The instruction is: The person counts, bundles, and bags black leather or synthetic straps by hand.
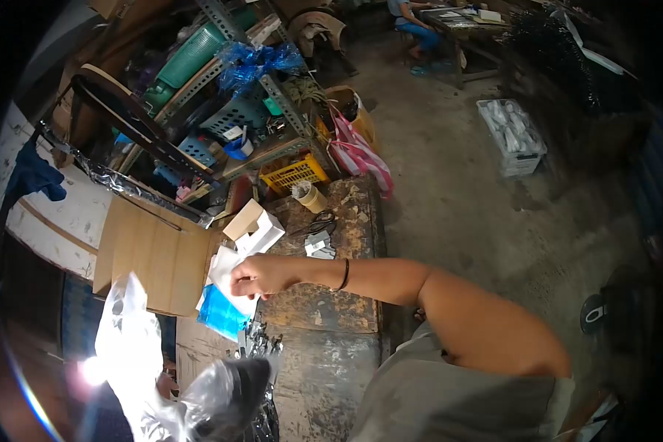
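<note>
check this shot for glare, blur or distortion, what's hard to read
Head view: harsh glare at lower left washes out part of the crumpled translucent plastic; head view: the dark, shiny plastic bundle looks blurred, while the bare right hand is readable; head view: wide-angle curvature, edges falling to black, upper right dim.

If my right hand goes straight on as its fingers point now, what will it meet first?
Probably the white sheet just past the right hand's fingers; they may already touch it, depth is unclear.
</note>
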Tool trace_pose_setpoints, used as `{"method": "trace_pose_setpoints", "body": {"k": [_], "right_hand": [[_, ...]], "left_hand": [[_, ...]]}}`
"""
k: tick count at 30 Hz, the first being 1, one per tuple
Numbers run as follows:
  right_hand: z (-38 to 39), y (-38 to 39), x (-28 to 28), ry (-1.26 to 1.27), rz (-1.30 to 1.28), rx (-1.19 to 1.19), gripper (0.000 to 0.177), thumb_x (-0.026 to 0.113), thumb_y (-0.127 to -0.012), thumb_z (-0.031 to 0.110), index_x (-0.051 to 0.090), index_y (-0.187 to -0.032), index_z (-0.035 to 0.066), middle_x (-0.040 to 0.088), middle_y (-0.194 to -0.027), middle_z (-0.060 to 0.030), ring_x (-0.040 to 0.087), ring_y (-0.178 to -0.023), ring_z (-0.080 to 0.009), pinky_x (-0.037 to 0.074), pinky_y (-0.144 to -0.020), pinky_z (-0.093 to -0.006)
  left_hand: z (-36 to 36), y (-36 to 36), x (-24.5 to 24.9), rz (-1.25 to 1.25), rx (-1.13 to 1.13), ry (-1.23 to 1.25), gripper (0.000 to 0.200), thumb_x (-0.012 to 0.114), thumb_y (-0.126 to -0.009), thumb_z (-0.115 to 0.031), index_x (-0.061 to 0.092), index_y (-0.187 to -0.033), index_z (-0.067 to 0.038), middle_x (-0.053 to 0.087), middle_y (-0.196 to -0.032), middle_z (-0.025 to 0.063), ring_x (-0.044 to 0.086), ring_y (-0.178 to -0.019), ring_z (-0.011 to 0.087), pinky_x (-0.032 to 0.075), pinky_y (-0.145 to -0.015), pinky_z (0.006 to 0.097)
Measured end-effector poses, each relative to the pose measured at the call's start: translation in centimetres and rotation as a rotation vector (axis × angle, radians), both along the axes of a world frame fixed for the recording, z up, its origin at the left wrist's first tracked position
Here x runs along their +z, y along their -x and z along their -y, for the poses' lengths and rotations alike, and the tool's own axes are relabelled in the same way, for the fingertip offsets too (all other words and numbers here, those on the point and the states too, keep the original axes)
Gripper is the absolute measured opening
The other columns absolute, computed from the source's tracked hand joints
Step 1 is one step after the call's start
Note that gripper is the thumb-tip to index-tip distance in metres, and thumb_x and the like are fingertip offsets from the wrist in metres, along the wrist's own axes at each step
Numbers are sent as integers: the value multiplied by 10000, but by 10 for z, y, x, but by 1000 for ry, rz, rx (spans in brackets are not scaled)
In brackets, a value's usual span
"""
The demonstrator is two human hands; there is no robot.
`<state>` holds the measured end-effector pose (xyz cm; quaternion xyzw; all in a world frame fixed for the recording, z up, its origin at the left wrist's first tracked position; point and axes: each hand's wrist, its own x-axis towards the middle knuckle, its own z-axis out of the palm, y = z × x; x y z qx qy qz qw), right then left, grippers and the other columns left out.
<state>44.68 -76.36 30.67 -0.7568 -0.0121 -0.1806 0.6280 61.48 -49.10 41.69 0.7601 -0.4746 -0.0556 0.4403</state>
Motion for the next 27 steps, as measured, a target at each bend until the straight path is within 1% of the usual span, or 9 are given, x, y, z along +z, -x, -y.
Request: {"method": "trace_pose_setpoints", "body": {"k": [4, 7, 10, 14, 16, 20, 23, 24, 27], "right_hand": [[-24, 14, 53, 353, 229, 146, 226, 590, -877, 232, 624, -909, 11, 642, -786, -101, 610, -641, -193, 474, -615, -329], [-54, -2, 86, 842, 689, 342, 121, 593, -833, 154, 626, -853, 40, 632, -777, -116, 609, -753, -303, 463, -664, -386], [-86, -4, 130, 1166, 515, 404, 24, 561, -740, 44, 564, -760, 57, 613, -714, -102, 624, -723, -284, 463, -583, -385], [-128, -47, 136, 1414, 692, 446, 98, 618, -756, 93, 625, -849, 61, 640, -868, -98, 646, -843, -258, 545, -679, -372], [-140, -65, 138, 1791, 575, 318, 163, 646, -746, 121, 656, -905, 86, 632, -942, -83, 632, -907, -235, 561, -722, -354], [-133, -98, 139, 1822, 807, 56, 98, 647, -745, 167, 676, -829, 126, 603, -850, -26, 639, -818, -183, 547, -664, -310], [-125, -101, 163, 1878, 693, 221, 59, 643, -746, 187, 662, -731, 133, 583, -806, 0, 631, -748, -162, 526, -618, -305], [-120, -101, 167, 1788, 844, 209, 105, 654, -736, 198, 638, -661, 127, 572, -752, 16, 622, -704, -140, 507, -590, -303], [-111, -96, 169, 1747, 835, 218, 120, 672, -721, 221, 637, -678, 114, 573, -705, 19, 613, -665, -128, 489, -577, -283]], "left_hand": [[-8, -4, -18, -73, -15, 37, 373, 495, -929, -314, 530, -1177, -38, 556, -1134, 93, 534, -1042, 190, 439, -882, 319], [-20, -11, -26, -159, -19, 79, 369, 500, -925, -307, 526, -1175, -37, 551, -1138, 90, 527, -1057, 188, 434, -893, 319], [-34, -13, -22, -217, -45, 78, 379, 480, -927, -318, 518, -1168, -29, 541, -1142, 91, 514, -1076, 189, 415, -913, 319], [-8, -8, 0, -493, -267, 146, 538, 296, -989, -440, 476, -1204, 19, 518, -1159, 107, 496, -1082, 207, 367, -965, 323], [-10, -3, 12, -473, -163, 148, 605, 233, -987, -476, 456, -1234, 29, 508, -1201, 116, 496, -1100, 209, 358, -986, 330], [-11, 20, 22, -508, -126, 241, 824, 207, -866, -701, 418, -1323, -48, 534, -1217, 97, 518, -1104, 179, 375, -1006, 340], [-21, 6, -4, -374, -205, 171, 822, 243, -858, -699, 407, -1322, -41, 520, -1262, 122, 511, -1143, 195, 354, -1035, 349], [-23, 8, -3, -500, -479, 99, 747, 325, -885, -649, 440, -1298, -38, 544, -1233, 132, 520, -1131, 199, 356, -1030, 358], [-23, 18, -11, -342, -251, 82, 448, 546, -904, -440, 578, -1141, -62, 599, -1128, 63, 486, -1144, 140, 326, -1036, 325]]}}
